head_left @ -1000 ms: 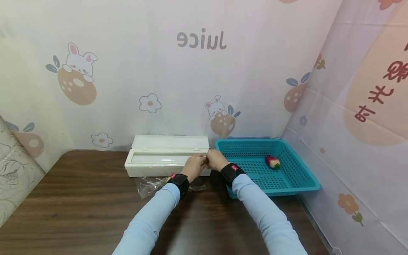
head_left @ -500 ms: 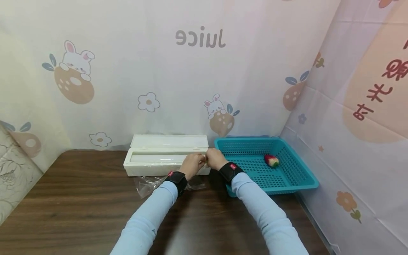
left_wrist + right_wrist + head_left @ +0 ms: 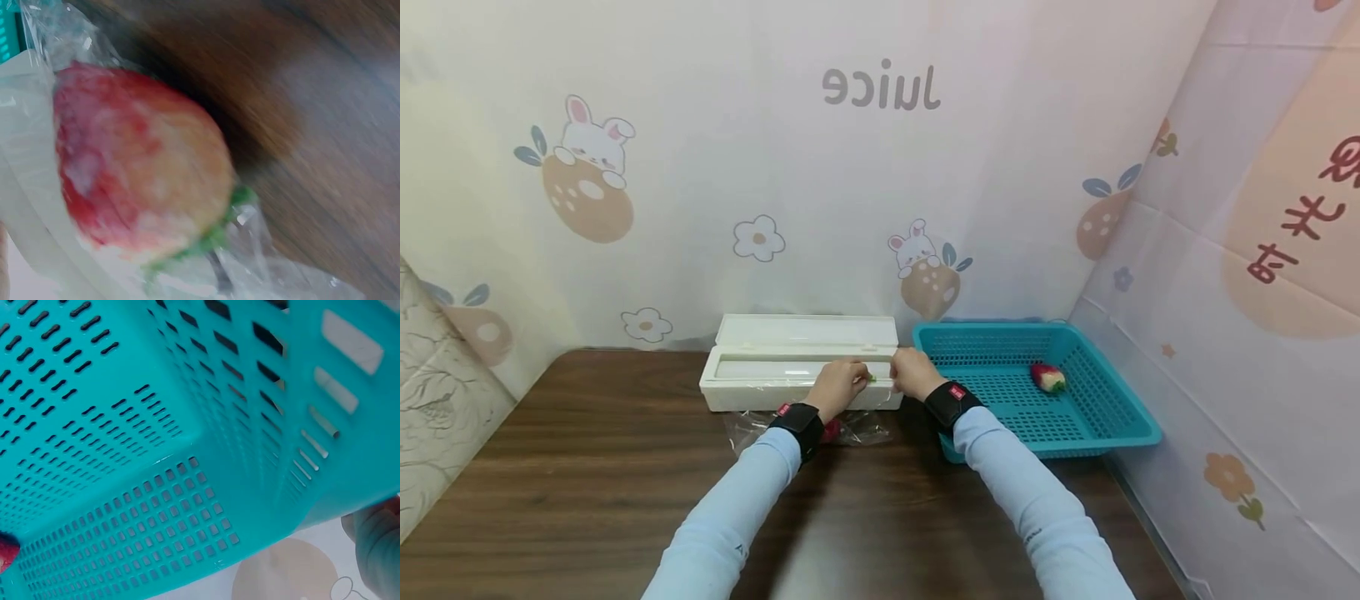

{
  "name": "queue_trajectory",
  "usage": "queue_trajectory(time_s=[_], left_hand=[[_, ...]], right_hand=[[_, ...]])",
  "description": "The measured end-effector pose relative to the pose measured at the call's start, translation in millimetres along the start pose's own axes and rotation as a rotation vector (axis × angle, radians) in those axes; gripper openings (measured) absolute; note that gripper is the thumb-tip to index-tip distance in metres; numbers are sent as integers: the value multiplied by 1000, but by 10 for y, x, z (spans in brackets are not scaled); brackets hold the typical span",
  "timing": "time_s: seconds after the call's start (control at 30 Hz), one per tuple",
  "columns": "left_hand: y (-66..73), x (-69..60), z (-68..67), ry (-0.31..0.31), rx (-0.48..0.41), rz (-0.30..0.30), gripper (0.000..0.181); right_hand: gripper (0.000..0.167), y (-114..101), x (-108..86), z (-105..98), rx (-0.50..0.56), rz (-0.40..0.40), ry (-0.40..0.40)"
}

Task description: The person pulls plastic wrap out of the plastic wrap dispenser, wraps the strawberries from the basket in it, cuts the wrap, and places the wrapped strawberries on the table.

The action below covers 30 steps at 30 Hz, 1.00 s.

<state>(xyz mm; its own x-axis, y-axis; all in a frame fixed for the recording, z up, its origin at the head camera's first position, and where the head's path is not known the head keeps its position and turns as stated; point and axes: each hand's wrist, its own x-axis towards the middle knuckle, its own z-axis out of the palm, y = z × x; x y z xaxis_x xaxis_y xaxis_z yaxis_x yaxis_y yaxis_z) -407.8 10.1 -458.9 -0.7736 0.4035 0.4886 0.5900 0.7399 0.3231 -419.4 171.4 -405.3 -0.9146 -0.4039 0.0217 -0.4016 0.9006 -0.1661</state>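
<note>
At the box [image 3: 797, 400], the left hand [image 3: 837, 389] and right hand [image 3: 914, 373] are curled; any grip cannot be told. A strawberry [image 3: 144, 162] is touched by film [image 3: 269, 256].

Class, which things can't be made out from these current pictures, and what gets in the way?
Head view: much of the red fruit is hidden behind the left wristband.
Head view: the green bit by the left hand is too small to identify.
Left wrist view: blur hides the same fruit's fine surface detail.
Right wrist view: the right edge cuts off most of the right hand; the left edge crops the other fruit.
</note>
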Motion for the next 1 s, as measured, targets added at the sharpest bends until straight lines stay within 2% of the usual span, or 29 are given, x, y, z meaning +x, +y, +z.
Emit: queue_trajectory(time_s=[0.1, 0.23, 0.37, 0.5, 0.57, 0.73, 0.83, 1.0], left_hand=[[-33, -22, -34, 3, 5, -1, 5], [-8, -45, -75, 7, 0, -1, 5], [-2, -52, -60, 25, 12, -2, 4], [-9, -53, -46, 24, 18, -9, 5], [-11, -57, -49, 16, 18, -10, 5], [-11, -65, -77, 1, 26, -23, 5], [-12, -54, -84, 11, 22, -15, 5], [-14, -36, -75, -1, 11, -6, 4]], right_hand=[[10, -4, -1, -2, 6, -7, 13], [11, 30, 6, 28, 4, -23, 12], [12, 52, 9, 0, -13, -59, -57], [25, 21, 6, -98, -19, -93, -155], [29, -12, 11, -144, -9, -102, -172], [23, -124, 50, -163, -9, -135, -128], [13, -181, 85, -120, -64, -146, -133], [17, -227, 127, -31, -188, -151, -130]])
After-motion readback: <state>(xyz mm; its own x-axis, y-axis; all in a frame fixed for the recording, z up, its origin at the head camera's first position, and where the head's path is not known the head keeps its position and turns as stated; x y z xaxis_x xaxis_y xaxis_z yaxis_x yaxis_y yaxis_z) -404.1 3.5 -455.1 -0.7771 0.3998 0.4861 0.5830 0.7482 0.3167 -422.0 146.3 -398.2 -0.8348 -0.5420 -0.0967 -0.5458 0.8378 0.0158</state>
